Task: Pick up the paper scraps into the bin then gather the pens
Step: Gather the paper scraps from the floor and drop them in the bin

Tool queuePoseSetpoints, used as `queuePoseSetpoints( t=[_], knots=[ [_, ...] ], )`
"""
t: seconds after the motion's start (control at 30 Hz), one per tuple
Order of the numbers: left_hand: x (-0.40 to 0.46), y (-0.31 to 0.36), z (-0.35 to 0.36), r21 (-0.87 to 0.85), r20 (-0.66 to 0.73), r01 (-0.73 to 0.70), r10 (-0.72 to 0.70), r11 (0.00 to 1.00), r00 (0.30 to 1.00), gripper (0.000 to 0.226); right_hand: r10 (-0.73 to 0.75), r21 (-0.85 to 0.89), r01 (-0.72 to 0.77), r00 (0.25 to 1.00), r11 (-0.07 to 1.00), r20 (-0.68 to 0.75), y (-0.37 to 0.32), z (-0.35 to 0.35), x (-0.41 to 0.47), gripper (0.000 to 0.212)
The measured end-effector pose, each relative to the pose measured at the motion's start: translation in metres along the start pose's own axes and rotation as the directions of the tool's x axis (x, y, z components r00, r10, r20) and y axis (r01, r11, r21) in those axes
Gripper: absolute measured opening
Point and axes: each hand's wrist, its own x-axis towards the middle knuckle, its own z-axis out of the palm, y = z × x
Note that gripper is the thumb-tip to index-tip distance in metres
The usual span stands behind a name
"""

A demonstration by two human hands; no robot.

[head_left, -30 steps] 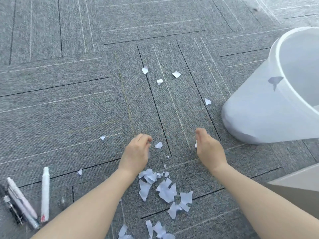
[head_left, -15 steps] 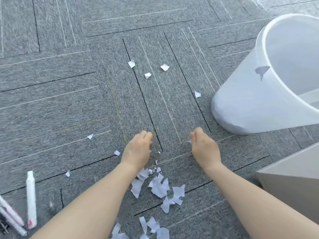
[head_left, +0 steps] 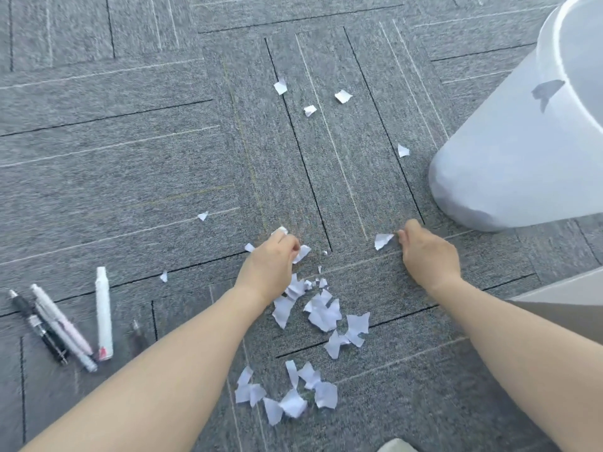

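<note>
White paper scraps lie on the grey carpet: a heap (head_left: 323, 313) between my forearms, another cluster (head_left: 290, 391) nearer me, and loose bits farther out (head_left: 342, 96). My left hand (head_left: 270, 265) is closed, knuckles up, with scraps (head_left: 301, 252) poking out from under its fingers. My right hand (head_left: 427, 252) pinches one scrap (head_left: 382, 240) at its fingertips, low over the carpet. The translucent white bin (head_left: 509, 164) stands at the right, with one scrap (head_left: 546, 93) showing through its wall. Several pens (head_left: 62, 327) and a white marker (head_left: 103, 313) lie at the left.
A beige box edge (head_left: 567, 295) sits at the right behind my right forearm. More single scraps lie at the left (head_left: 203, 215) and beside the bin's base (head_left: 403, 151). A pale object (head_left: 396, 446) peeks in at the bottom edge.
Both hands stayed low on the carpet and closed their fingers over scraps; the right hand's scrap now shows at its fingertips. The camera view shifted, bringing the pens back into view.
</note>
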Motion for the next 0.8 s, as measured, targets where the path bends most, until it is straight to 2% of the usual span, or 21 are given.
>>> queuePoseSetpoints(
  t=[0.1, 0.17, 0.27, 0.33, 0.37, 0.43, 0.5, 0.53, 0.6, 0.7, 0.8],
  knots=[
    [-0.018, -0.001, 0.008, 0.012, 0.027, -0.023, 0.023, 1.0, 0.999, 0.017, -0.326, -0.009, 0.327, 0.942, 0.945, -0.079, -0.031, 0.004, -0.023, 0.022],
    [-0.03, 0.0, 0.013, -0.006, 0.001, -0.049, 0.049, 0.999, 0.999, 0.019, -0.491, 0.026, 0.491, 0.871, 0.871, -0.023, -0.051, 0.018, -0.044, 0.025],
    [-0.044, 0.002, 0.015, -0.055, -0.024, -0.096, 0.095, 0.994, 0.995, 0.022, -0.608, 0.024, 0.609, 0.794, 0.793, -0.017, -0.069, 0.03, -0.059, 0.017],
    [-0.053, 0.0, 0.016, -0.021, 0.007, -0.154, 0.154, 0.988, 0.988, 0.037, -0.691, 0.01, 0.694, 0.717, 0.719, -0.089, -0.077, 0.029, -0.062, 0.015],
    [-0.056, -0.002, 0.018, 0.037, 0.037, -0.189, 0.187, 0.981, 0.982, 0.05, -0.714, 0.022, 0.719, 0.692, 0.694, -0.107, -0.08, 0.028, -0.064, 0.02],
    [-0.063, -0.01, 0.022, 0.21, 0.094, -0.263, 0.249, 0.941, 0.964, 0.074, -0.719, 0.031, 0.723, 0.69, 0.69, -0.087, -0.084, 0.027, -0.07, 0.044],
    [-0.067, -0.017, 0.028, 0.34, 0.113, -0.315, 0.294, 0.886, 0.949, 0.085, -0.718, -0.008, 0.718, 0.695, 0.696, -0.024, -0.084, 0.028, -0.075, 0.071],
    [-0.068, -0.021, 0.033, 0.373, 0.104, -0.334, 0.319, 0.866, 0.942, 0.085, -0.722, -0.046, 0.721, 0.692, 0.692, -0.006, -0.084, 0.028, -0.076, 0.078],
    [-0.067, -0.024, 0.042, 0.403, 0.053, -0.337, 0.346, 0.851, 0.937, 0.077, -0.738, -0.11, 0.733, 0.675, 0.672, -0.006, -0.085, 0.03, -0.073, 0.076],
    [-0.056, -0.02, 0.049, 0.381, -0.076, -0.31, 0.363, 0.871, 0.929, 0.05, -0.785, -0.096, 0.779, 0.617, 0.62, -0.065, -0.092, 0.031, -0.062, 0.046],
    [-0.043, -0.016, 0.047, 0.361, -0.091, -0.372, 0.429, 0.855, 0.899, 0.026, -0.819, -0.064, 0.817, 0.569, 0.574, -0.082, -0.103, 0.028, -0.049, 0.022]
  ],
)
